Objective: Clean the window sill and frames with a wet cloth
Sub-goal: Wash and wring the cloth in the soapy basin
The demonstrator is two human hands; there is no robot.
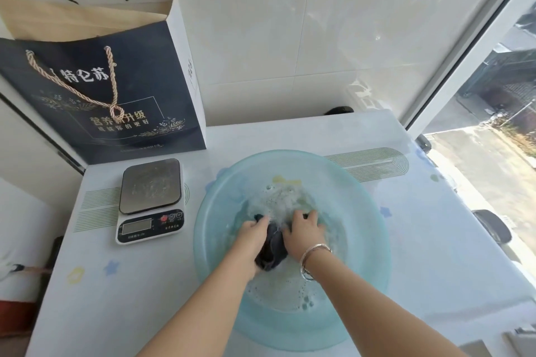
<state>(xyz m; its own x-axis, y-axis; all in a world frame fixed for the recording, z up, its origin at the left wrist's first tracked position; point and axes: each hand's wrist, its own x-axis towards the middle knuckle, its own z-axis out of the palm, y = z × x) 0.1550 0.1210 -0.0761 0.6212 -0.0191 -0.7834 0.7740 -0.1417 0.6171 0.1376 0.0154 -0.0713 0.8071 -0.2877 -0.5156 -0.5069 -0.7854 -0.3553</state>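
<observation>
Both hands are down in a pale blue plastic basin that sits on the bench, which is covered with a patterned white sheet. The left hand and the right hand grip a dark cloth between them, fingers curled round its bunched folds on either side, in shallow soapy water; foam and bubbles spread beyond the knuckles. Holding it from two sides like this suits rubbing or wringing, so the step in hand looks like wetting and washing out the cloth before any wiping begins. A metal bangle rides on the right wrist, just above the water.

The basin stands close to the window frame on the right, likely so the wet cloth has little way to travel. To the left of the basin, apart from it, a digital kitchen scale rests on the bench, and behind it a dark blue paper gift bag with a rope handle leans against the tiled wall, both near enough to catch splashes.
</observation>
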